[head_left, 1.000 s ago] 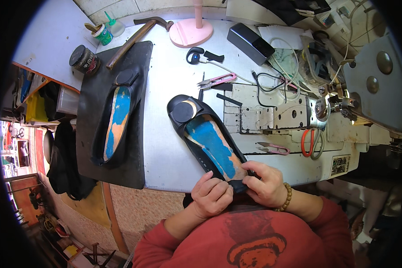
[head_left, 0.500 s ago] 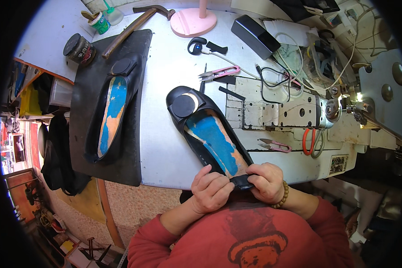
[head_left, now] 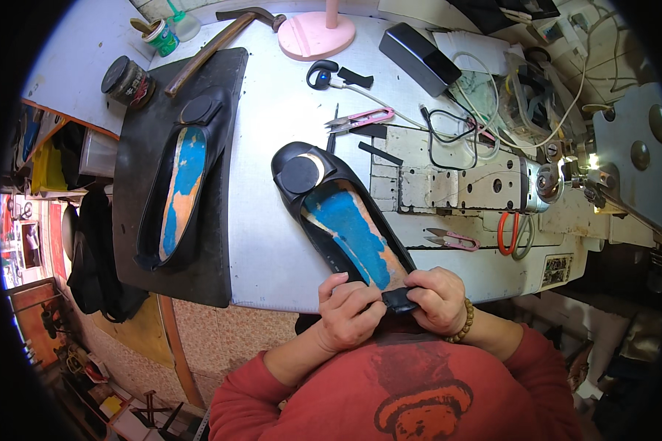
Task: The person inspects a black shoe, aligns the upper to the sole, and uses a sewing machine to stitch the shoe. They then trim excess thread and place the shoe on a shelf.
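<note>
A black flat shoe (head_left: 346, 224) lies slantwise at the table's near edge, toe pointing away, with a round ornament on the toe. Its insole bed shows patchy blue and tan. Both hands are at its heel. My left hand (head_left: 348, 312) is closed with fingers curled on the heel's left side. My right hand (head_left: 438, 301) pinches the heel's right side, thumb on the rim. Between them the black heel edge is bent over toward me. The matching shoe (head_left: 182, 195) rests to the left on a black mat (head_left: 221, 250), untouched.
A hammer (head_left: 213, 51) and a dark jar (head_left: 129, 82) stand by the mat's far edge. Pink thread snips (head_left: 360, 120) lie beyond the shoe, another pair of snips (head_left: 454, 239) to its right. A sewing machine (head_left: 485, 184), cables and a black box (head_left: 419, 59) fill the right.
Almost nothing differs. Both hands keep their hold on the shoe's heel, and the folded heel edge shifts very slightly between the fingers. The view moves a little.
</note>
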The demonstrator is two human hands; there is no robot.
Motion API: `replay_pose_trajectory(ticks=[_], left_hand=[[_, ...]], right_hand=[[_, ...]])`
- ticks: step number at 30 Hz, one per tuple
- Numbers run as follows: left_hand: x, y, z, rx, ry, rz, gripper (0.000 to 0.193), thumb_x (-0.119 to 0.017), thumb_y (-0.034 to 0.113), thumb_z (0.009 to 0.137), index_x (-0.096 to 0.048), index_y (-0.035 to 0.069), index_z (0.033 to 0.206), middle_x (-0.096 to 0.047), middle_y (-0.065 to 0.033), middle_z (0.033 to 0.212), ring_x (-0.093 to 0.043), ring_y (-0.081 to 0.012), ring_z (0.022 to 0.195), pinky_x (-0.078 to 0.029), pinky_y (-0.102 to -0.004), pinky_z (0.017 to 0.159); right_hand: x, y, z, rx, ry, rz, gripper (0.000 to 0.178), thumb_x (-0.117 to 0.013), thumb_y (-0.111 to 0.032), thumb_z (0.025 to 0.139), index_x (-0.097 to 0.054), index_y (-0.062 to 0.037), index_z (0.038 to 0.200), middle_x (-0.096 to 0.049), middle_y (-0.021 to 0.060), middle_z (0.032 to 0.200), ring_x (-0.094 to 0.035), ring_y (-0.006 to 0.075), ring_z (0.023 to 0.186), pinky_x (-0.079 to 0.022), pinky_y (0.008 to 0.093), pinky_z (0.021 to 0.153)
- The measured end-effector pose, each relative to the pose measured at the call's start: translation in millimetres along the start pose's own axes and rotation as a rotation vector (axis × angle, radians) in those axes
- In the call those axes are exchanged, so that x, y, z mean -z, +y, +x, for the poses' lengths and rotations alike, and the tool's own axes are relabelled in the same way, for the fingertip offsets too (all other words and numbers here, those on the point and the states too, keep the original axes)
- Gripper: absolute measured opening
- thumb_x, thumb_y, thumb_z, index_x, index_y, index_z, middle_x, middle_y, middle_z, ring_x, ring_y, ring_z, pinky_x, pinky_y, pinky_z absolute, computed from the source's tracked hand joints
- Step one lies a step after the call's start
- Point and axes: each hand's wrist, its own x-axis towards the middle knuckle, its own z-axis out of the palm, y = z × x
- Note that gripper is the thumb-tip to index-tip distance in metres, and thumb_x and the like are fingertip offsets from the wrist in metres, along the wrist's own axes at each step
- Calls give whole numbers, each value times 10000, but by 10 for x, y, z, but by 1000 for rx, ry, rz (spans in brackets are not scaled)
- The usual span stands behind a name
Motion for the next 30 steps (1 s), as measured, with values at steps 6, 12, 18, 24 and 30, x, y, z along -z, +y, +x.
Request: replay_pose_trajectory(ticks=[6,12,18,24,30], left_hand=[[-24,-19,27,16,2,18,97,-602,59,778,-546,132,807,-634,23,860,-612,-138,798,-317,-387,1042],[-15,-37,17,24,-48,-27,118,-600,40,771,-540,134,812,-635,19,854,-614,-147,793,-304,-405,1061],[-22,-38,13,25,24,1,125,-617,36,750,-553,138,787,-636,19,851,-615,-148,791,-309,-421,1062],[44,-61,57,30,-91,-41,124,-619,37,750,-552,130,796,-647,15,872,-632,-158,831,-299,-441,1076],[78,-46,123,39,-115,-43,157,-634,27,715,-551,129,801,-644,16,876,-625,-161,850,-307,-457,1069]], right_hand=[[-3,-6,23,7,10,-11,210,-657,6,631,-560,-49,808,-636,84,946,-544,201,566,-435,316,496],[4,-8,25,9,12,-10,197,-655,7,639,-560,-48,803,-643,87,958,-546,198,565,-436,315,496],[11,-14,29,9,11,-13,190,-653,8,646,-562,-51,802,-647,88,967,-557,194,572,-441,312,498],[17,-17,36,8,7,-17,182,-654,3,660,-573,-54,813,-647,85,967,-566,192,579,-448,309,504],[33,-18,42,14,-1,-23,173,-657,-11,668,-578,-54,815,-647,84,966,-570,189,582,-452,307,508]])
